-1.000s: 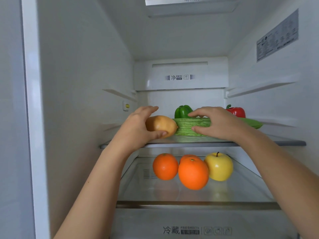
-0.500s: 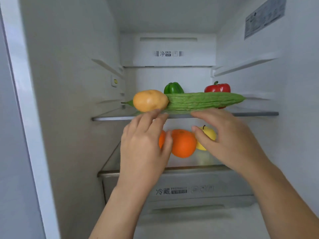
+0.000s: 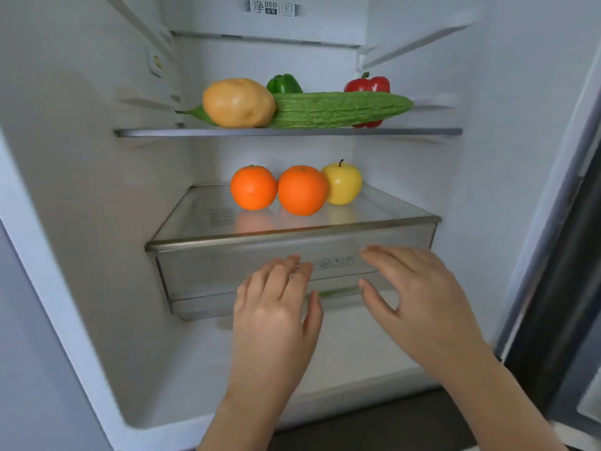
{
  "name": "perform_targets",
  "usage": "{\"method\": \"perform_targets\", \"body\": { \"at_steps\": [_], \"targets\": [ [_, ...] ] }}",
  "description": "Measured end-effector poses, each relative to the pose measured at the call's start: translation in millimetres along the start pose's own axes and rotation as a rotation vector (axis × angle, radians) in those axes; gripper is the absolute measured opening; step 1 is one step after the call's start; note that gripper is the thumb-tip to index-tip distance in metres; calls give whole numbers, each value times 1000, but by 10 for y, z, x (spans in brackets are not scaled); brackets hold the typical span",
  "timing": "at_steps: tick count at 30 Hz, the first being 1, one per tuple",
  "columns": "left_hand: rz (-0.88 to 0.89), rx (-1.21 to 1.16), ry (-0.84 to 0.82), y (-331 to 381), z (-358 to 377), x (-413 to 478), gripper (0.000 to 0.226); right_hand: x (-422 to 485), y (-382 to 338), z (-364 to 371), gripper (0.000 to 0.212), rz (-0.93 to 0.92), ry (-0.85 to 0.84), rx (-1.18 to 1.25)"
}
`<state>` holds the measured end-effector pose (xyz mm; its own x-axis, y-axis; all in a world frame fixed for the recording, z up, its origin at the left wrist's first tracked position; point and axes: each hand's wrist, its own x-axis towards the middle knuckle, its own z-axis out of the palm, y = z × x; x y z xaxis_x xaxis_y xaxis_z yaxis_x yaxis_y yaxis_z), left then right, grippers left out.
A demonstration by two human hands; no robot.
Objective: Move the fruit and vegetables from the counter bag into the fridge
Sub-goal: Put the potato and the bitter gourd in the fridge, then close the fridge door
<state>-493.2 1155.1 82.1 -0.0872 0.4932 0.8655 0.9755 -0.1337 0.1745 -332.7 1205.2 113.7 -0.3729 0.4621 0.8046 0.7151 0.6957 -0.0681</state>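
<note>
your left hand (image 3: pixel 276 320) and your right hand (image 3: pixel 419 304) fill the lower middle of the frame, backs up, fingers loosely spread and reaching forward. neither hand holds anything. both are a little blurred, and you cannot tell whether the fingertips touch the crisper drawer (image 3: pixel 227 271) or only hang in front of it. the left hand's fingertips overlap the printed label on the drawer front, and the right hand sits just right of the small icons there. a green smear (image 3: pixel 338 291) shows through the drawer's lower edge between your hands - too blurred to name.

just above the drawer lies the glass shelf (image 3: pixel 390 209), mid-frame, with three fruits in a row. the left orange (image 3: pixel 253 187) stands just beside the right orange (image 3: pixel 302 190), and a yellow apple (image 3: pixel 344 183) sits behind that one's right side, stem up.

higher up, the upper shelf (image 3: pixel 422 131) crosses the top third of the frame. at its front a potato (image 3: pixel 239 102) rests against a bitter gourd (image 3: pixel 338 109), which lies lengthwise along the shelf, its thin tip poking out left of the potato. behind them stand a green bell pepper (image 3: pixel 284 84) and, further right, a red bell pepper (image 3: pixel 367 84) - both partly hidden by the gourd.

the fridge door (image 3: pixel 559 288) runs down the right edge of the frame.
</note>
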Motion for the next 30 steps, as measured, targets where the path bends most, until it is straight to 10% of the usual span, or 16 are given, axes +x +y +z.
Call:
{"method": "perform_targets", "body": {
  "at_steps": [30],
  "targets": [
    [-179,188,-241,1970,-1004,-1906,36,-2228,57,-1406,42,-17,-171,131]
  ]
}}
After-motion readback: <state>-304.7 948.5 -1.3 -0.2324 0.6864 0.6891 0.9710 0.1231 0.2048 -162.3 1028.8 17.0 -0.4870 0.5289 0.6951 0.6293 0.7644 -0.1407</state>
